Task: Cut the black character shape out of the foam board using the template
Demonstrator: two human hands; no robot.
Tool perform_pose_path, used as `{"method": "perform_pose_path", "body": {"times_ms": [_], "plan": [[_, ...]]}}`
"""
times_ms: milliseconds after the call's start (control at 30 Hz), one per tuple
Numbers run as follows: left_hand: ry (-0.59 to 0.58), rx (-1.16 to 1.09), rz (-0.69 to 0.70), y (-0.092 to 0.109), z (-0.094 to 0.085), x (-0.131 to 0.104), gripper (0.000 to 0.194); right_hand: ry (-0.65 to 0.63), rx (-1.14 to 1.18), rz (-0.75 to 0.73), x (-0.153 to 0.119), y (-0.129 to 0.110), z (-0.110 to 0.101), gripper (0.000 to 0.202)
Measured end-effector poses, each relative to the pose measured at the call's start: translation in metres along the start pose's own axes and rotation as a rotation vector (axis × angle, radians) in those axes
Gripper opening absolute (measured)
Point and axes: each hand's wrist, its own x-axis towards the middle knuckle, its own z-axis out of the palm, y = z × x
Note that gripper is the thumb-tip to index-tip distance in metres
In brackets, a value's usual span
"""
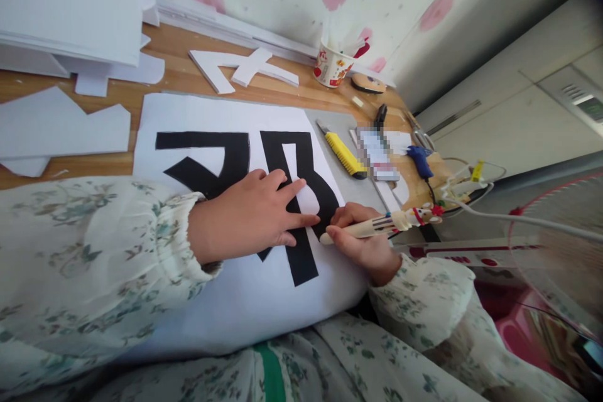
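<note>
The floral sleeves fill the near edge, and from them the left hand lies flat, fingers spread, pressing down on the white sheet printed with a big black character. The right hand is closed around a cream pen with a toy figure on its end, tip touching the sheet just beside the left fingertips, at the edge of a black stroke.

I'd say the tracing goes best with the flat hand kept close to the tip so the paper cannot creep, and the pen drawn slowly along the stroke's edge.

Further out on the tabletop, a yellow utility knife, a blue glue gun, a paper cup, white cut-out pieces.
</note>
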Motion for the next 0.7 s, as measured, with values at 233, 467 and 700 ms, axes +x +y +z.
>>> {"method": "perform_pose_path", "body": {"times_ms": [233,467,700], "plan": [[0.023,0.007,0.036,0.008,0.003,-0.004,0.048,0.349,0.121,0.167,-0.025,-0.002,0.009,0.033],[-0.037,0.002,0.048,0.009,0.000,-0.005,0.050,0.351,-0.096,0.111,-0.035,-0.014,0.013,0.025],[-0.020,0.011,0.060,0.011,-0.001,-0.007,0.053,0.315,-0.169,0.109,-0.034,-0.010,0.014,0.025]]}}
